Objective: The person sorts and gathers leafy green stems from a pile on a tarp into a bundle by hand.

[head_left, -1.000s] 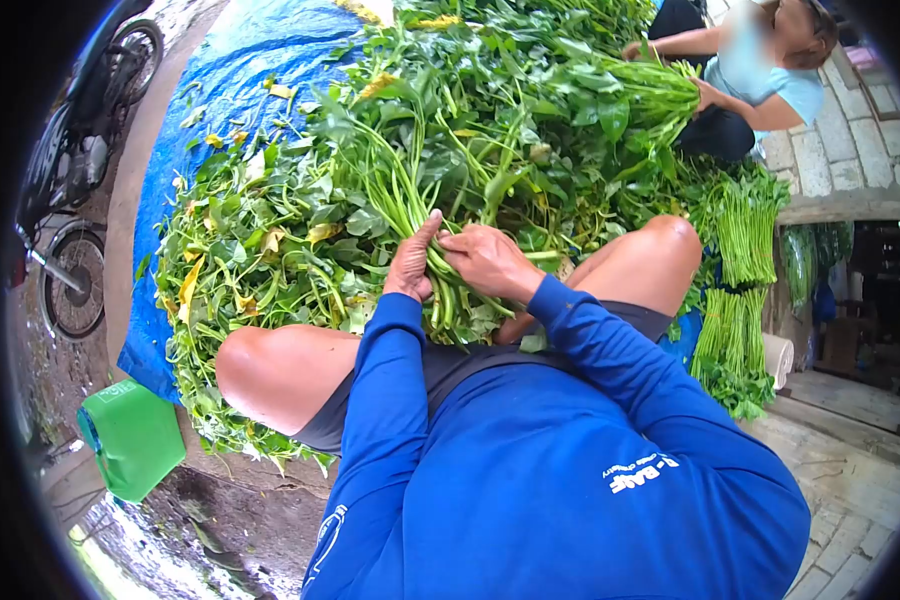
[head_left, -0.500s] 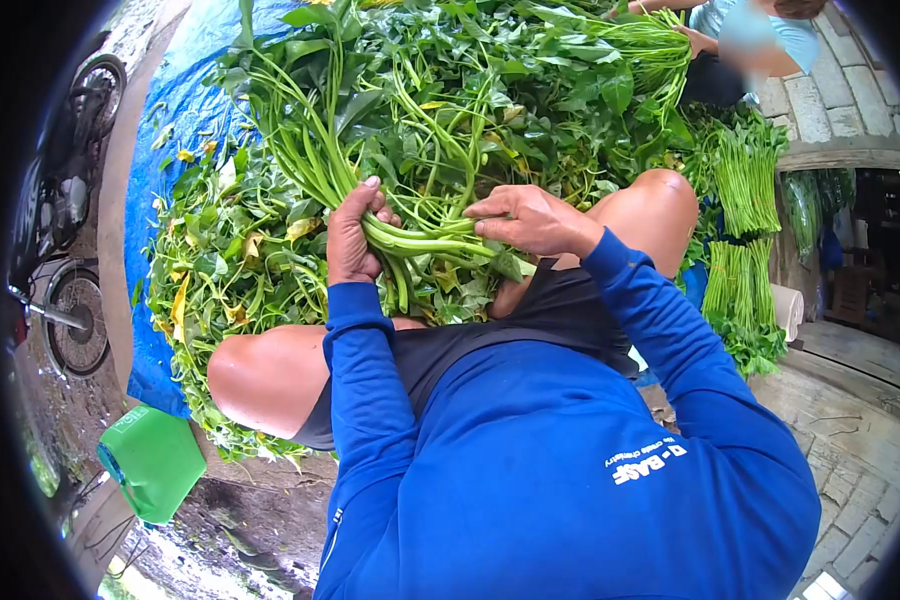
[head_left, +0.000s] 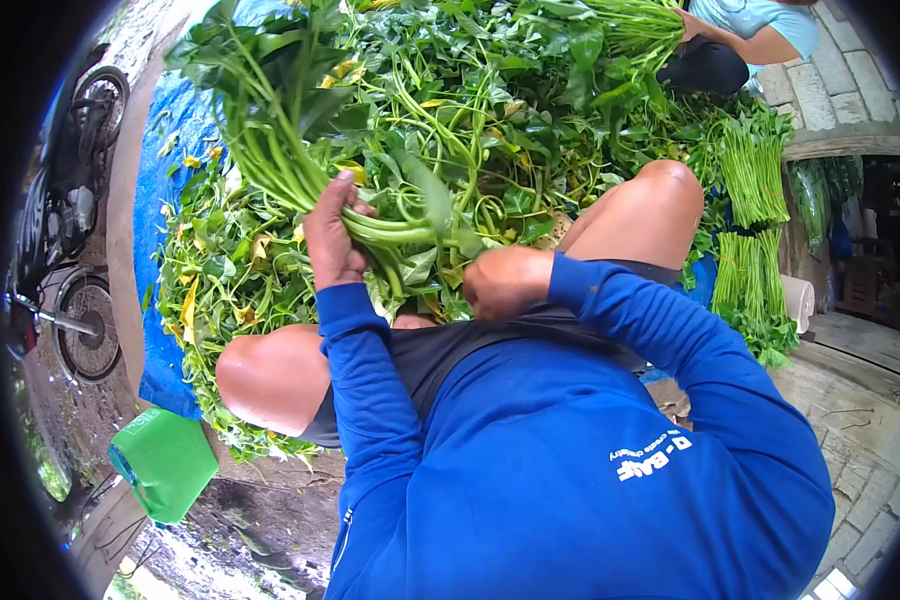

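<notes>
My left hand (head_left: 336, 235) is wrapped round a bunch of water spinach (head_left: 278, 165), its long green stems fanning up and left to broad leaves. The cut stem ends stick out to the right of my fist. Close by those ends, my right hand (head_left: 507, 283) is closed, its fingers curled down and slightly blurred; what they hold, if anything, is hidden. A blurred leaf (head_left: 432, 195) hangs between my two hands. Beneath and beyond both hands spreads a big heap of loose water spinach (head_left: 540, 130), with some yellowed leaves mixed in.
Tied bundles of water spinach (head_left: 753, 180) lie to the right. Another person (head_left: 755, 40) at the top right holds a bunch too. A blue tarp (head_left: 165, 350) lies under the heap. At left are a green container (head_left: 170, 465) and a parked motorcycle (head_left: 80, 220).
My right hand has drawn down toward my lap, its fingers curling shut. My left hand and the bunch have shifted slightly left. A leaf now shows between the hands.
</notes>
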A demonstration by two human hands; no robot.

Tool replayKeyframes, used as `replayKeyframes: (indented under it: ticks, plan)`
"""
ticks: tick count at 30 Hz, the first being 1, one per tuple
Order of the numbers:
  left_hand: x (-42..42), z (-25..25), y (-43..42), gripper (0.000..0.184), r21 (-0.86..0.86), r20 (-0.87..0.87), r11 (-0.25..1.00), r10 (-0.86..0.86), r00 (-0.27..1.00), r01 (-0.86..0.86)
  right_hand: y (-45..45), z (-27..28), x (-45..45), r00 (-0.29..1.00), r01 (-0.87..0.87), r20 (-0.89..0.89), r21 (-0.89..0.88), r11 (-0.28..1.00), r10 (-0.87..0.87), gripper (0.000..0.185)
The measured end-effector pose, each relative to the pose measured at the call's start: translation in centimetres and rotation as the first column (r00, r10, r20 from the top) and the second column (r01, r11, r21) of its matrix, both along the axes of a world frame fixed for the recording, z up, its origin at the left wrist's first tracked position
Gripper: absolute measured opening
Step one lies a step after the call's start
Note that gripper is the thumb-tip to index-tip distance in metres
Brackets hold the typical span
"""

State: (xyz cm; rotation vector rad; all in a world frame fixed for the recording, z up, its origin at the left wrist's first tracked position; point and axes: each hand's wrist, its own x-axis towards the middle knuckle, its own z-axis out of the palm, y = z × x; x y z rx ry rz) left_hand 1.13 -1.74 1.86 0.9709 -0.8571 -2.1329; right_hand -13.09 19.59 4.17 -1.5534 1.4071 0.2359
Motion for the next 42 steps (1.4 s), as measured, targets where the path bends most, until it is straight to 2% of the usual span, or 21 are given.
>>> replayKeyframes:
  ticks: [1, 2, 3, 4, 6, 8, 9, 11, 13, 15, 20, 22, 26, 27, 29, 32, 33, 35, 37, 40, 42]
  plan:
    - [0.6, 0.6, -1.1, 0.018, 0.048, -0.067, 0.999, 0.012, 0.998, -0.008, 1.9, -6.1, -0.4, 0.976, -0.059, 0.201, -0.108, 0.992, 0.08, 0.028]
    - [1.2, 1.1, -2.2, 0.018, 0.048, -0.072, 0.999, 0.013, 0.997, -0.009, 3.9, -12.9, -1.1, 0.84, -0.011, 0.51, -0.329, 0.944, 0.188, 0.028]
    - [2.0, 1.7, -3.2, 0.018, 0.048, -0.072, 0.999, 0.017, 0.997, -0.013, 6.1, -16.3, -1.2, 0.725, 0.106, 0.648, -0.439, 0.892, 0.233, 0.028]
    - [2.7, 2.6, -3.9, 0.019, 0.037, -0.071, 0.999, 0.032, 0.997, -0.03, 6.3, -14.8, -1.8, 0.824, 0.168, 0.567, -0.277, 0.946, 0.02, 0.027]
    - [4.3, 4.4, -5.5, 0.021, 0.049, -0.107, 0.997, 0.056, 0.993, -0.051, 6.3, -7.5, -3.2, 0.93, 0.262, 0.315, -0.199, 0.944, -0.191, 0.029]
    - [6.2, 5.9, -7.2, 0.022, 0.067, -0.176, 0.998, 0.033, 0.984, -0.021, 6.6, -2.4, -5.1, 0.933, 0.36, 0.139, -0.347, 0.866, -0.332, 0.034]
    - [7.2, 6.3, -8.2, 0.02, 0.066, -0.215, 0.998, 0.013, 0.977, 0.001, 6.5, -1.4, -5.9, 0.886, 0.453, 0.104, -0.41, 0.792, -0.452, 0.036]
    - [8.6, 8.0, -8.6, 0.019, 0.131, -0.321, 0.99, -0.015, 0.947, 0.061, 4.7, 2.8, -8.2, 0.697, 0.714, 0.226, -0.304, 0.631, -0.68, 0.042]
    - [9.0, 9.2, -8.8, 0.022, 0.159, -0.399, 0.977, -0.067, 0.915, 0.141, 2.3, 3.4, -10.0, 0.572, 0.768, 0.265, -0.505, 0.394, -0.776, 0.04]
    - [9.1, 9.1, -8.8, 0.021, 0.175, -0.445, 0.963, -0.11, 0.889, 0.207, -0.4, 5.0, -10.3, 0.622, 0.751, 0.446, -0.572, 0.329, -0.644, 0.043]
    - [6.3, 9.3, -6.4, 0.02, 0.161, -0.315, 0.966, -0.145, 0.938, 0.204, -9.2, 6.9, -5.0, 0.618, 0.742, 0.72, -0.401, 0.538, -0.316, 0.047]
    - [5.6, 8.3, -6.3, 0.021, 0.144, -0.241, 0.97, -0.159, 0.957, 0.197, -11.0, 6.6, -2.9, 0.632, 0.684, 0.739, -0.39, 0.616, -0.234, 0.048]
    - [5.6, 7.6, -5.6, 0.021, 0.148, -0.055, 0.986, -0.069, 0.996, 0.077, -8.0, 8.4, -2.5, 0.785, 0.585, 0.506, -0.42, 0.694, -0.356, 0.05]
    - [5.9, 7.3, -5.8, 0.021, 0.139, -0.028, 0.99, -0.021, 0.999, 0.024, -6.6, 6.2, -2.4, 0.798, 0.578, 0.556, -0.6, 0.553, -0.231, 0.041]
    - [6.6, 6.3, -6.8, 0.021, 0.117, 0.016, 0.99, 0.079, 0.997, -0.08, -3.1, 5.3, -1.7, 0.767, 0.638, 0.559, -0.607, 0.474, -0.315, 0.033]
    - [8.3, 4.2, -8.5, 0.024, 0.095, 0.016, 0.973, 0.211, 0.977, -0.212, -0.8, 3.9, -3.0, 0.562, 0.827, 0.707, -0.466, 0.315, -0.43, 0.023]
    - [8.7, 3.7, -8.7, 0.024, 0.093, 0.052, 0.964, 0.243, 0.969, -0.247, -1.3, 4.3, -3.9, 0.463, 0.885, 0.74, -0.41, 0.219, -0.487, 0.021]
    - [9.2, 1.6, -9.2, 0.024, 0.14, 0.061, 0.952, 0.266, 0.962, -0.272, -4.0, 8.3, -6.0, 0.461, 0.835, 0.672, -0.549, 0.029, -0.579, 0.023]
    - [7.9, 0.8, -7.8, 0.024, 0.163, 0.06, 0.961, 0.218, 0.974, -0.225, -9.1, 11.7, -7.4, 0.496, 0.779, 0.629, -0.626, -0.013, -0.598, 0.026]
    - [4.9, -1.8, -5.4, 0.024, 0.243, 0.052, 0.964, 0.094, 0.994, -0.104, -18.2, 14.4, -5.8, 0.355, 0.933, 0.879, -0.31, 0.184, -0.319, 0.037]
    - [3.2, -1.3, -3.2, 0.023, 0.273, 0.081, 0.961, 0.019, 0.997, -0.041, -21.1, 17.2, -4.0, 0.597, 0.772, 0.758, -0.452, 0.447, -0.263, 0.042]
